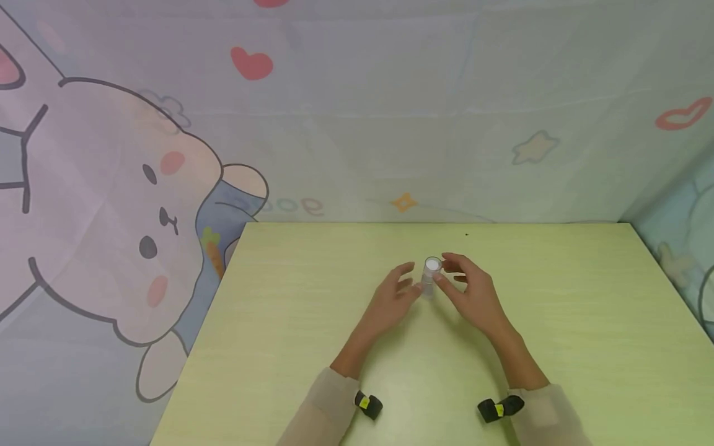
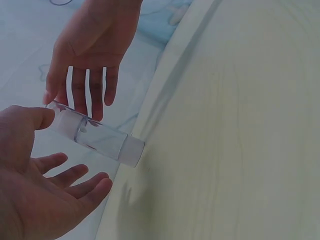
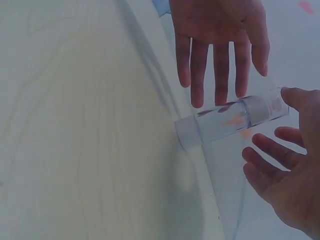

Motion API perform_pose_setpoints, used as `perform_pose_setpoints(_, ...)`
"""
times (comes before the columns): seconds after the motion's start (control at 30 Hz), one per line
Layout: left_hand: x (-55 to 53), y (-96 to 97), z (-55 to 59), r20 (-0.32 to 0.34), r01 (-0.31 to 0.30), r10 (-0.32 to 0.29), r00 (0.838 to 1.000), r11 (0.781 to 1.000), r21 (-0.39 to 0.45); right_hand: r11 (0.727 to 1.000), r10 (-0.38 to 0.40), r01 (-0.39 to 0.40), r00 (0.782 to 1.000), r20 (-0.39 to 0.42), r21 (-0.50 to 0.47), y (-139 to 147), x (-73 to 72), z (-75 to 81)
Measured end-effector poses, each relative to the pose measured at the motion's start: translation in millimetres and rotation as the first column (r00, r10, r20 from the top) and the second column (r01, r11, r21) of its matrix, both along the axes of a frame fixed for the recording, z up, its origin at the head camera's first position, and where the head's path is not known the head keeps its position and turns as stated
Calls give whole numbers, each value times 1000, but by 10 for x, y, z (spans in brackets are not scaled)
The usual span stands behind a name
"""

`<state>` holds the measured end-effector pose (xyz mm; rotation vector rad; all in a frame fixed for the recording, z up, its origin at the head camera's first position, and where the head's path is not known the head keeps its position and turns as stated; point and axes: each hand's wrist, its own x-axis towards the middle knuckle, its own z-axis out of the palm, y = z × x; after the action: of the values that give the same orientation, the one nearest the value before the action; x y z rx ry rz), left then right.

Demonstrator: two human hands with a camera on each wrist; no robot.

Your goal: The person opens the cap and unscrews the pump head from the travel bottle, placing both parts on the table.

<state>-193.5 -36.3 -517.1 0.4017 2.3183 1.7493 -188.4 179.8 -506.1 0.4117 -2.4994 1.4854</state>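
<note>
A clear cylindrical bottle (image 1: pixel 427 282) with white ends stands upright on the table, between the two hands. In the left wrist view the bottle (image 2: pixel 102 137) looks see-through along its middle. My left hand (image 1: pixel 390 300) is on its left, fingers spread and relaxed, thumb close to the bottle's side. On the other side my right hand (image 1: pixel 474 296) has its thumb at the upper part. The right wrist view shows the right hand (image 3: pixel 295 170) with its thumb at the top end and its other fingers apart from the bottle. Whether either thumb touches is hard to tell.
The pale yellow-green table (image 1: pixel 290 322) reaches back to a cartoon-printed cloth (image 1: pixel 357 124). A small dark speck (image 1: pixel 467 235) lies near the back edge. Black wrist straps (image 1: pixel 368 404) sit at both sleeves. A dark cable (image 1: pixel 704 297) shows at the far right.
</note>
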Motion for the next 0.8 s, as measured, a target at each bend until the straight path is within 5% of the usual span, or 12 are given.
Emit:
perform_pose_setpoints(0.3, -168, 80, -115, -73, 61, -65, 995, 996, -61, 998, 15, -11, 998, 59, -62, -11, -65, -19)
perform_pose_setpoints(0.8, -163, 127, -169, -79, 45, -42, 996, 999, 26, 992, 2, 0, 1000, 12, -126, -89, -36, -41)
